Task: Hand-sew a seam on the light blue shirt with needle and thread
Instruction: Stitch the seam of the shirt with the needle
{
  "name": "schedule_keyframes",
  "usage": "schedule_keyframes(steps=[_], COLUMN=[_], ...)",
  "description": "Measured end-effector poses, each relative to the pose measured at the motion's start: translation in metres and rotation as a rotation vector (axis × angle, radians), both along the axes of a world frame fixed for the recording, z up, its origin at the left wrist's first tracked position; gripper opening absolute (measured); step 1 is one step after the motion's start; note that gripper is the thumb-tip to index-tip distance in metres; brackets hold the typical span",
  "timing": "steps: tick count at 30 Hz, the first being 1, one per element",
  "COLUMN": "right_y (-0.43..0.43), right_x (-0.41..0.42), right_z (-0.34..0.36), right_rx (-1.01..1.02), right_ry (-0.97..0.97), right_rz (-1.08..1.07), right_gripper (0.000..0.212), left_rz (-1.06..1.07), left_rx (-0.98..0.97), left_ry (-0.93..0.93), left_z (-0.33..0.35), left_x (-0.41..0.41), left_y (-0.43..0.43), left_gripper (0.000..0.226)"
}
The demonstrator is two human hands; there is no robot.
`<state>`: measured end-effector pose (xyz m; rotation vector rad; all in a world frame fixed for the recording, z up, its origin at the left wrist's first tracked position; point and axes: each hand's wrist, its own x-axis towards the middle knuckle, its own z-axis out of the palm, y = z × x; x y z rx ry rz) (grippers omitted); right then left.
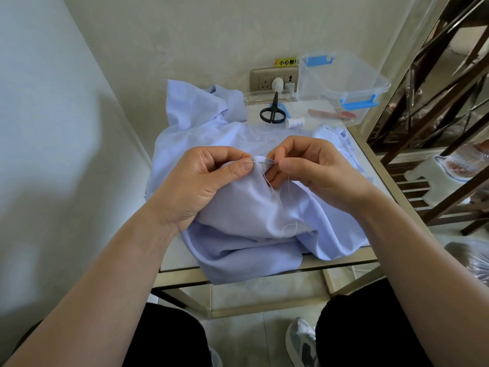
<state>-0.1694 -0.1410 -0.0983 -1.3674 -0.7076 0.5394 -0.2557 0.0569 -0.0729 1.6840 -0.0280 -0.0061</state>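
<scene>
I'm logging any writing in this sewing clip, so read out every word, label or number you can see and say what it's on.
"小心触": on the yellow sticker above the wall socket; the rest is hidden behind the clear plastic box.
Nothing else is readable: the scissors, thread spool and shirt show no text.

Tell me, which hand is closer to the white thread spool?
Right. The right hand is just in front of the spool, pinching the needle; the left hand grips the shirt farther left.
</scene>
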Motion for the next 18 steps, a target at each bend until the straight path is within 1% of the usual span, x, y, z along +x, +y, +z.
schedule_keyframes(steps=[5,8,12,16,18], right_y=[0.001,0.0047,0.0068,0.0079,0.0075], right_x=[-0.0025,-0.0066,-0.0058,-0.009,-0.0082], right_z=[0.0004,0.001,0.0018,0.0034,0.0031], right_rx=[-0.01,-0.022,-0.023,-0.02,-0.054], right_ry=[-0.039,-0.066,-0.08,-0.101,-0.158], right_rz=[-0.021,-0.028,-0.074,-0.076,-0.115], right_gripper=[0.006,0.008,0.009,0.007,0.01], left_rz=[0.026,-0.003,0.039,-0.013,0.014], left_rx=[-0.035,0.014,-0.005,0.021,0.034], left_ry=[0.031,0.031,0.048,0.056,0.061], left_z=[-0.0008,-0.0017,-0.0012,-0.0014,-0.0019], left_x=[0.0005,0.0,0.0012,-0.0002,0.0004], left_y=[0.0001,-0.0026,-0.0028,-0.0059,-0.0057], left_gripper=[0.01,0.011,0.013,0.011,0.01])
